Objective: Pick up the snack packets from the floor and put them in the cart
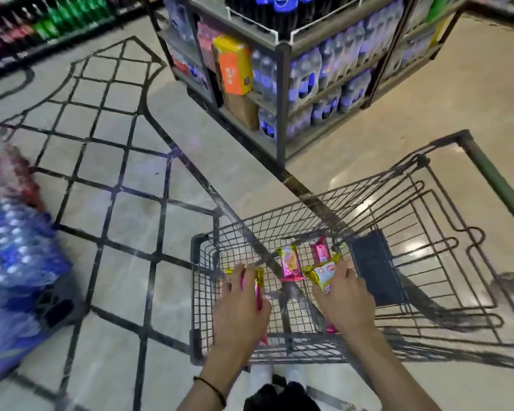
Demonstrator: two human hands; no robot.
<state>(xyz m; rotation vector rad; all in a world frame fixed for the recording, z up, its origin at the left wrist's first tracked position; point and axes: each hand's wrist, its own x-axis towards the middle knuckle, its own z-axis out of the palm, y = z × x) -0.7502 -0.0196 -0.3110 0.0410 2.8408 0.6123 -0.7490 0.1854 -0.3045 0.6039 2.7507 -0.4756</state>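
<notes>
Head view, left grip (241, 307) curled round a glossy pink-and-gold foil snack packet (258, 287), right grip (346, 295) pinching a crinkled gold-and-white packet (321, 274), both over the grey wire-mesh cart (202, 292), two pink packets (290, 264) on its grid floor.

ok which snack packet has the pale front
The pale packet in the right hand. The left hand holds a pink packet; the loose packets in the cart are pink too.

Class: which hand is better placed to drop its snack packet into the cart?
Probably the right hand: its gold packet hangs centrally over the cart, beside packets lying there; the left hand sits nearer its rim.
</notes>
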